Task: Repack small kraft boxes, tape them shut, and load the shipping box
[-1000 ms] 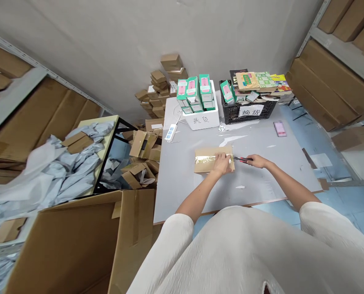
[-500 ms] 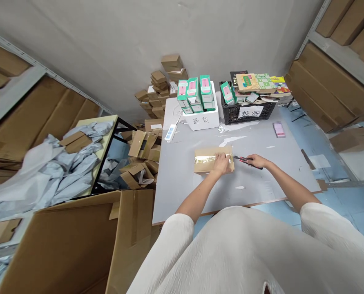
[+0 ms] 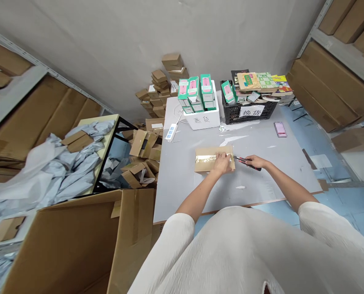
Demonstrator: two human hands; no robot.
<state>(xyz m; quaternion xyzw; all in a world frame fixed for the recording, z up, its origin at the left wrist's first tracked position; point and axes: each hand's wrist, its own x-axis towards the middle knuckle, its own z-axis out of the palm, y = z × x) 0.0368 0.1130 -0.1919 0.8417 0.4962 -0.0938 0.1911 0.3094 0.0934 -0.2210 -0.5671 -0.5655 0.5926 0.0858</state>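
Note:
A small cardboard box (image 3: 205,160) with shiny tape along its top lies on the grey table (image 3: 182,192). My left hand (image 3: 222,163) grips the box near its right end, with the fingers bent over the top. In my right hand (image 3: 255,161) is a red and black utility knife (image 3: 247,161), its blade pointing left. The tip meets or nearly meets the right end of the box; exact contact is too small to tell.
At the table's back stand a white bin (image 3: 202,121) of green-and-pink boxes and a black crate (image 3: 249,116) of books. A power strip (image 3: 171,132) lies left, a pink blurred item (image 3: 280,129) right. A big open carton (image 3: 137,220) stands left of the table.
The knife has shifted very slightly in my right hand's grip area near the box's end. My left hand stays on the box. The view has moved a little.

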